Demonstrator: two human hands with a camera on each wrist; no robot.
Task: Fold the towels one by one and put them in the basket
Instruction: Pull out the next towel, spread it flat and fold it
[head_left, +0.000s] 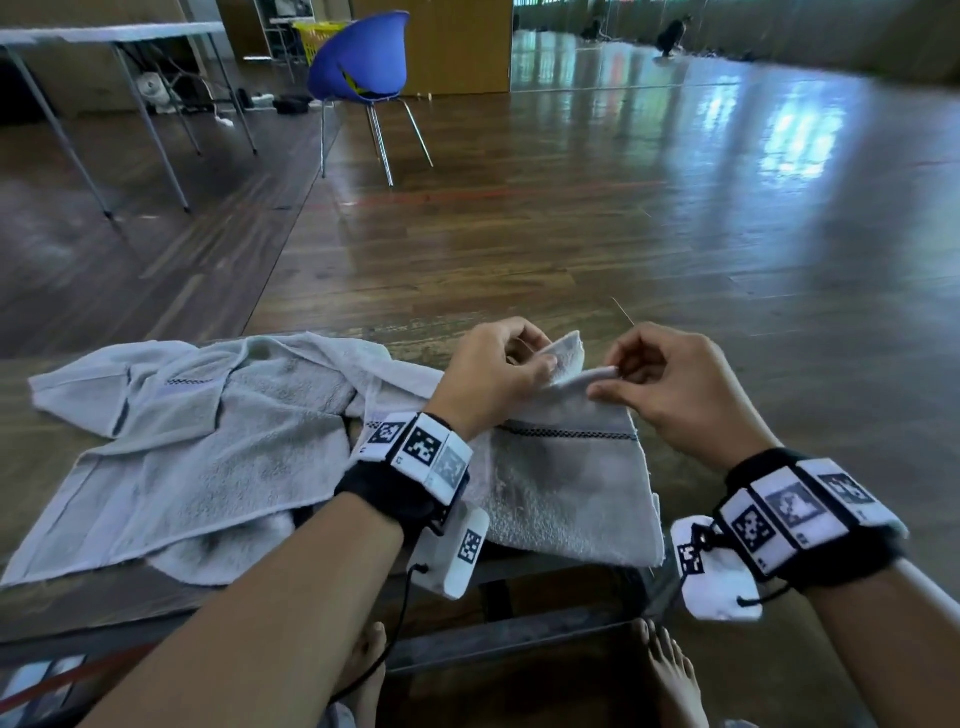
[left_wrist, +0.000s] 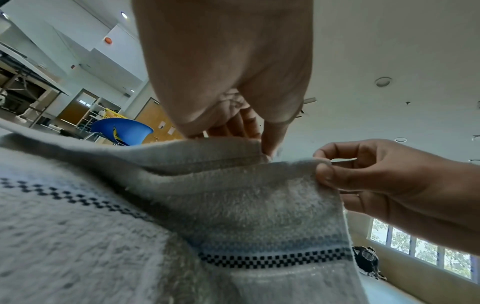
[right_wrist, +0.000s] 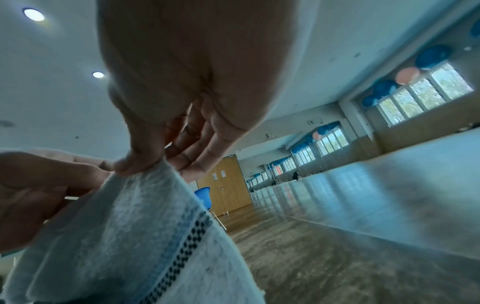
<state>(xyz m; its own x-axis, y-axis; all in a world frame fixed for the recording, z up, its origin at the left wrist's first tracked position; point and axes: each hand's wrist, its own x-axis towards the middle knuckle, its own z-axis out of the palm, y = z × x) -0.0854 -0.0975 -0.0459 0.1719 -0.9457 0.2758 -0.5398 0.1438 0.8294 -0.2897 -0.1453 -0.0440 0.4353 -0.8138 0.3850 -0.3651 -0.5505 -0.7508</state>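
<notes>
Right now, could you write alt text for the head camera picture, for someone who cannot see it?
Two hands, left hand and right hand, pinch the top edge of a grey towel lifted off a low table. A second towel lies crumpled to the left, with a blue chair on the wooden floor beyond.

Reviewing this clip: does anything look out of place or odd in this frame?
Nothing looks damaged or spilled. Both hands, left and right, pinch corners of one towel. A second towel lies crumpled and unfolded beside it. The only basket in view is far off behind the blue chair.
</notes>
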